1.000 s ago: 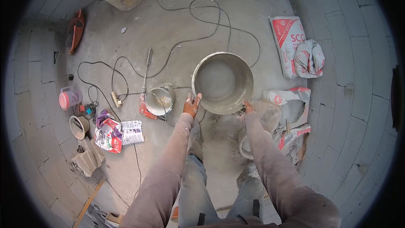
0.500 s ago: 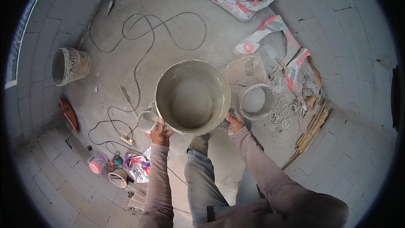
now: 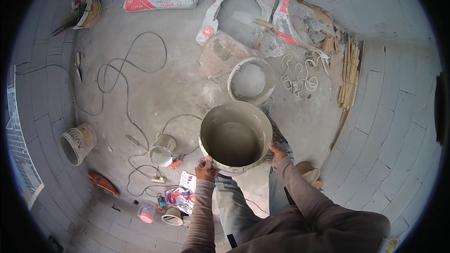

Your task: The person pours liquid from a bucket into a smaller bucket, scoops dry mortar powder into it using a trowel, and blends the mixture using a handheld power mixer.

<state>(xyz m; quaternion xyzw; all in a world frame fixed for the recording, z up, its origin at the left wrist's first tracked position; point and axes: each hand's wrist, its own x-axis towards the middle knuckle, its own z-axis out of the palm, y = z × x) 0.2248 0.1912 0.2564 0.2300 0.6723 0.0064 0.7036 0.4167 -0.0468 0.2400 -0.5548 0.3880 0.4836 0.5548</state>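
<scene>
A large round tub (image 3: 236, 166), coated with grey residue and with a smooth grey bottom, is held in front of my legs. My left hand (image 3: 205, 168) grips its rim at the lower left. On the right side, my right hand (image 3: 277, 151) has its fingers closed on the rim. Just beyond the tub stands a smaller bucket (image 3: 269, 87) with pale grey powder (image 3: 249, 80) inside. To the left of the tub is a small pail (image 3: 162, 155) with a wire handle.
Mortar bags (image 3: 161, 1) and torn, open bags (image 3: 206, 23) lie at the far side. A rope (image 3: 296, 84) and wooden strips (image 3: 349, 77) are at the right. A cable (image 3: 127, 93) loops across the floor. A dirty bucket (image 3: 83, 139) and orange object (image 3: 104, 183) sit left.
The view has turned to the right. The tub, in both hands throughout, is now beside the powder bucket. The mortar bags have shifted left in the view.
</scene>
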